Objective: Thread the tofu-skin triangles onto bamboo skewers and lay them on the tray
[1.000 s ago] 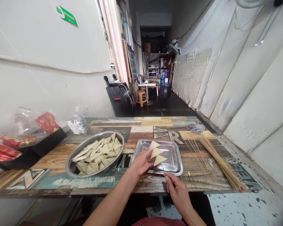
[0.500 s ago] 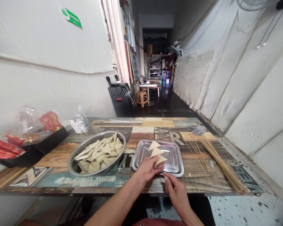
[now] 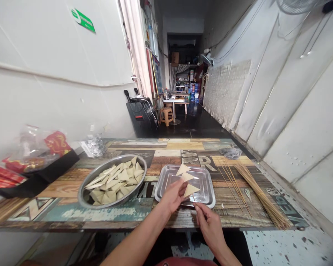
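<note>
Head camera view, looking down past a person's 2 bare forearms at a wooden table printed with a colourful plank patchwork (image 3: 72, 216). The left hand (image 3: 173, 195) is curled, its thumb and fingers pinching the nearest of 3 pale tan triangular slices (image 3: 191, 190). The slices sit in a row along a thin bamboo skewer (image 3: 194, 203), just above a square shiny steel tray (image 3: 205, 201). The right hand (image 3: 208, 221), near the table's front edge, is closed in a fingertip pinch on the skewer's lower end. To the left of the tray, a round steel bowl (image 3: 83, 201) holds a heap of loose triangles (image 3: 113, 181). To the right lies a fanned bundle of spare bamboo sticks (image 3: 255, 184). Red and clear plastic bags (image 3: 30, 155) sit at the far left. The threading probably goes best with the stick running through the middle of each slice. It also likely helps to grip the slice flat and close to where the stick passes, and to push slowly so the slice does not split. Left fingertips are safer kept off the line of the point, and working over the tray keeps any slipped slice off the table.
</note>
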Demonstrator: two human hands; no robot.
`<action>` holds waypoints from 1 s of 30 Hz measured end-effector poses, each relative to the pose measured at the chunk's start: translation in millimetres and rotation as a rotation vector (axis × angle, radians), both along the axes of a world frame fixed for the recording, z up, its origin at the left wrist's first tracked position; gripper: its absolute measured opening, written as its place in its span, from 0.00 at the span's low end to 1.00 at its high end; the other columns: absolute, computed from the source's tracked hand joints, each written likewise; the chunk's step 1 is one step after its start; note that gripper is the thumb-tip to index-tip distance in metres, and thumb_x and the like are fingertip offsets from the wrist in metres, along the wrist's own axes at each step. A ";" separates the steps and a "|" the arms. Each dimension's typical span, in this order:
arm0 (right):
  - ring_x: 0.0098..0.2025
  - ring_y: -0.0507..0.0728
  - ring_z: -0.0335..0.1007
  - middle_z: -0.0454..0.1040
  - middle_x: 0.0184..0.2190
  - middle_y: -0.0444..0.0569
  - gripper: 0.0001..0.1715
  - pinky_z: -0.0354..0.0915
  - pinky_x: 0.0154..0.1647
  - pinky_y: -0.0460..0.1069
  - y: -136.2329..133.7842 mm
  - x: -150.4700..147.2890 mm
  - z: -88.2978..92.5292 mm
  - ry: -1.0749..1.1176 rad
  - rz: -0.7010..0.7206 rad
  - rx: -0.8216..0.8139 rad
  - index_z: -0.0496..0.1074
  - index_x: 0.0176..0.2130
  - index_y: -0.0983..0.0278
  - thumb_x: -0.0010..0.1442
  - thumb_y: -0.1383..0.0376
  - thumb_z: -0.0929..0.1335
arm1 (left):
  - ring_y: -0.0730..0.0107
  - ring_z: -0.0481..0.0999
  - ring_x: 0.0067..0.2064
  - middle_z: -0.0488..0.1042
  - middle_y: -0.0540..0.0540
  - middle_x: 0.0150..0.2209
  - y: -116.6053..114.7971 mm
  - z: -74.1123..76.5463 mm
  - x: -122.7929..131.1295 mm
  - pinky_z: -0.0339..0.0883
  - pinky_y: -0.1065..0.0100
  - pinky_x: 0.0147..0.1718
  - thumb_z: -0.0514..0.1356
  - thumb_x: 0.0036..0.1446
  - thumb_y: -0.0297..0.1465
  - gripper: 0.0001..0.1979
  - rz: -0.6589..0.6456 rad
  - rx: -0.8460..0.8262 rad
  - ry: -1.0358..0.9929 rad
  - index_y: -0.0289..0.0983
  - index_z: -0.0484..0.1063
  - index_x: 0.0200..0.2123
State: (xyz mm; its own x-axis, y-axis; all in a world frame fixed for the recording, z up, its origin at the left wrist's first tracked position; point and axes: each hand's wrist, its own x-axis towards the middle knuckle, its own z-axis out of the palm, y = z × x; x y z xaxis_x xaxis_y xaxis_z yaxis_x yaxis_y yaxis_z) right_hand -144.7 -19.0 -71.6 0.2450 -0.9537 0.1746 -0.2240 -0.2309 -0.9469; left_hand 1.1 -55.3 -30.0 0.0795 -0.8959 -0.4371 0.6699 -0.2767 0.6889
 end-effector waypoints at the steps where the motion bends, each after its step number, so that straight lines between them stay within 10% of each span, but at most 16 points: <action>1: 0.16 0.49 0.54 0.59 0.13 0.40 0.19 0.54 0.17 0.43 0.8 0.0 -0.9 -0.004 0.004 -0.002 0.73 0.41 0.67 0.59 0.57 0.61 | 0.64 0.76 0.34 0.75 0.40 0.33 -1.2 1.3 3.3 0.72 0.63 0.31 0.61 0.49 0.33 0.11 0.029 -0.017 -0.002 0.32 0.70 0.34; 30: 0.18 0.51 0.55 0.59 0.15 0.41 0.19 0.55 0.20 0.44 7.9 -2.7 -8.0 0.027 0.062 -0.002 0.72 0.40 0.67 0.59 0.57 0.60 | 0.67 0.76 0.30 0.76 0.41 0.30 -9.7 -2.1 20.3 0.72 0.66 0.29 0.58 0.52 0.35 0.11 0.143 -0.028 -0.002 0.32 0.69 0.35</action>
